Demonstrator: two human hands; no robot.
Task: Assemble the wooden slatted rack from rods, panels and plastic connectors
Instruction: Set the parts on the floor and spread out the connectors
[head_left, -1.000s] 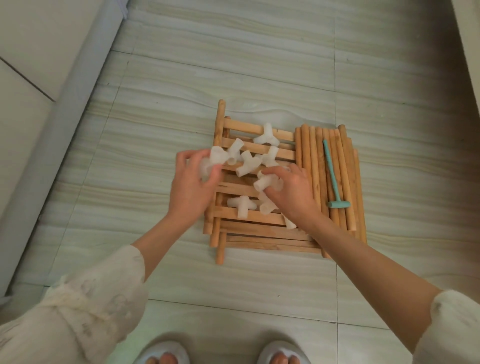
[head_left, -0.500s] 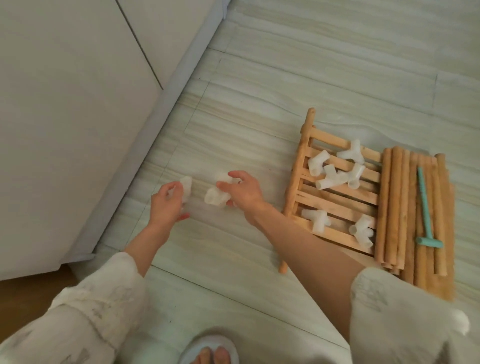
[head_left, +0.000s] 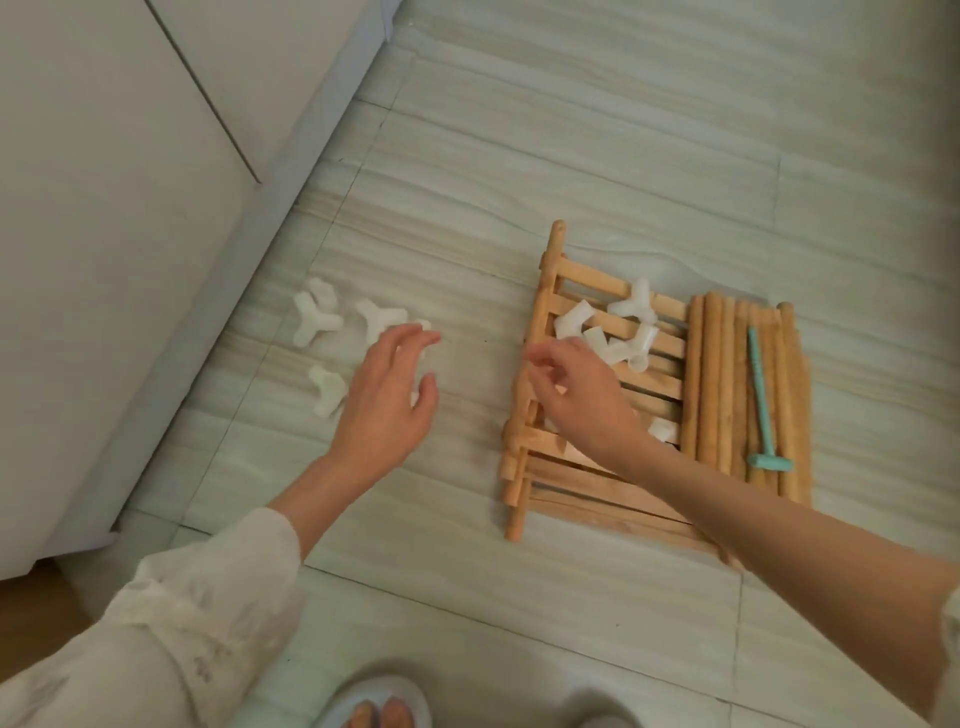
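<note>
A stack of wooden slatted panels (head_left: 550, 291) lies on the tiled floor. Several white plastic connectors (head_left: 631, 301) rest on its top slats. More white connectors (head_left: 311, 319) lie on the floor to the left. A bundle of wooden rods (head_left: 719, 384) sits along the panels' right side. My left hand (head_left: 387, 405) hovers empty with relaxed fingers just right of the floor connectors. My right hand (head_left: 576, 395) is over the panels' left part, fingers loosely bent, holding nothing that I can see.
A teal plastic hammer (head_left: 762, 405) lies on the rods. A white cabinet with a grey plinth (head_left: 249, 249) runs along the left. My slippered feet (head_left: 374, 712) are at the bottom edge.
Both hands have let go of the connectors they carried; these now lie on the floor at the left. My right hand has moved back over the panels.
</note>
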